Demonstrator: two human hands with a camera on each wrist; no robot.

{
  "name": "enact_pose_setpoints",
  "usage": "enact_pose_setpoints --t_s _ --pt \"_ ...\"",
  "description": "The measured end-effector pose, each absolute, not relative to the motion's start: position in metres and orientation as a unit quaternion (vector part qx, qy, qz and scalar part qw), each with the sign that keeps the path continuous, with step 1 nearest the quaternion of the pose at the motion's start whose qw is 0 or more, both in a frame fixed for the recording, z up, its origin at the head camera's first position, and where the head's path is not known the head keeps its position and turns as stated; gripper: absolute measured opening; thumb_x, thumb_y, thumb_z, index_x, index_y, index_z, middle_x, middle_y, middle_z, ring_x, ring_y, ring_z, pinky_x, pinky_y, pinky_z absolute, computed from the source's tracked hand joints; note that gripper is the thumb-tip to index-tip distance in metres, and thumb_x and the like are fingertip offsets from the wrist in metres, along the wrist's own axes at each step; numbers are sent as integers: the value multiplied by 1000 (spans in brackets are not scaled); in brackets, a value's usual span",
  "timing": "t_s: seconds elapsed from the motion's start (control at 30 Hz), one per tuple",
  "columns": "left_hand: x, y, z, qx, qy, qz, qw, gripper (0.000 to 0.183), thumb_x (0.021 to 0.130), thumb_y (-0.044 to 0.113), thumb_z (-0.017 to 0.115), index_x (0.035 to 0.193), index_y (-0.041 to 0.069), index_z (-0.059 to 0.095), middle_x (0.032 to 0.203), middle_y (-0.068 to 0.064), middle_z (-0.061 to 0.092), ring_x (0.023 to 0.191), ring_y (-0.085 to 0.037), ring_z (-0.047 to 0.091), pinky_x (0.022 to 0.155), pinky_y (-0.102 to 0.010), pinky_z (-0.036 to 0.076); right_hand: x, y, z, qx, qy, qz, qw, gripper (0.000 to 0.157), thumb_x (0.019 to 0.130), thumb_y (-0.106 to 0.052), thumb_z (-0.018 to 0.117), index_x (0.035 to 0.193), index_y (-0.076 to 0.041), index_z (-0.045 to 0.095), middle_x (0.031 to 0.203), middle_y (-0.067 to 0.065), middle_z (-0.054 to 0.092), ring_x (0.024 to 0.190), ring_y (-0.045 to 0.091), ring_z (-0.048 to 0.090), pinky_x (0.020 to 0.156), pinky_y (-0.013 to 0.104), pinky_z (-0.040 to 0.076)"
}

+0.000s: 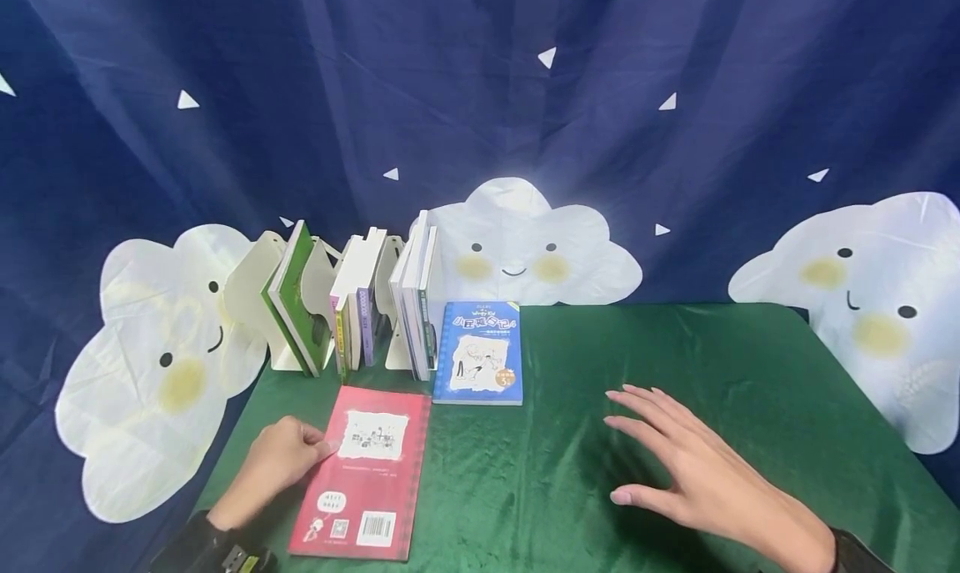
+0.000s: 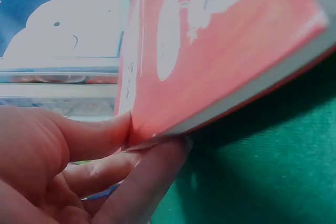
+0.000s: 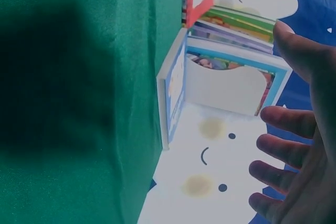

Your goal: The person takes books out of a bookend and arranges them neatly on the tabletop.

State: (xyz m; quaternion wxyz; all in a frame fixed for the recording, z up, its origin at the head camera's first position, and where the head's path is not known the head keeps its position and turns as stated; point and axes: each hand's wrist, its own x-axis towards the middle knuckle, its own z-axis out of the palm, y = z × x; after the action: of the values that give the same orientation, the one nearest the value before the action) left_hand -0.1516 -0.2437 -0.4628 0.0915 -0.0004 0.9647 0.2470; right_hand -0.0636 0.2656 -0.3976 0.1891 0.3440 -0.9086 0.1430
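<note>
At the near left of the table lies a red book (image 1: 360,506), a barcode and small drawings on its upward cover. My left hand (image 1: 277,456) pinches the book's left edge; in the left wrist view the thumb (image 2: 100,135) is on the cover and fingers are beneath, with the book tilted off the green cloth. A blue book (image 1: 480,352) with a cartoon cover lies flat beyond it. My right hand (image 1: 690,464) hovers over the right side of the table, fingers spread, holding nothing; its fingers also show in the right wrist view.
A pale bookend rack (image 1: 247,289) stands at the back left. In its sections are a leaning green book (image 1: 296,294), a purple-spined book (image 1: 365,327) and several white-edged books (image 1: 412,298). Green cloth (image 1: 570,515) covers the table; a dark blue curtain (image 1: 465,72) with clouds hangs behind.
</note>
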Motion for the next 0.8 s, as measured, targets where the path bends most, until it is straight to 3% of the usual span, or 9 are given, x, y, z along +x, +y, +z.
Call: enact_pose_setpoints --t_s 0.1,0.43,0.67,0.8 --pt "-152 -245 -467 -8 963 251 101 16 80 24 72 67 15 71 53 4 60 49 -13 54 50 -31 40 -63 266 -398 342 -909 145 187 70 74 -58 71 130 -18 55 145 4 42 130 30 37 111 32 17" --pt "-159 -247 -471 -6 966 238 105 28 78 27 75 56 14 64 54 3 60 45 -12 55 50 -30 44 -62 268 -398 347 -906 147 191 72 74 -57 72 130 -16 54 144 6 43 130 30 37 113 34 16" --pt "-164 -247 -465 -2 971 226 82 23 72 33 80 62 15 68 55 3 60 53 -14 52 50 -31 40 -63 268 -397 348 -906 153 187 72 75 -56 72 132 -18 52 144 6 42 130 30 37 113 35 16" --pt "-166 -250 -457 -5 971 239 21 32 70 45 80 76 14 72 64 4 64 59 -13 54 52 -31 41 -63 268 -397 350 -905 156 186 72 74 -56 72 132 -18 52 144 6 42 130 30 37 113 35 16"
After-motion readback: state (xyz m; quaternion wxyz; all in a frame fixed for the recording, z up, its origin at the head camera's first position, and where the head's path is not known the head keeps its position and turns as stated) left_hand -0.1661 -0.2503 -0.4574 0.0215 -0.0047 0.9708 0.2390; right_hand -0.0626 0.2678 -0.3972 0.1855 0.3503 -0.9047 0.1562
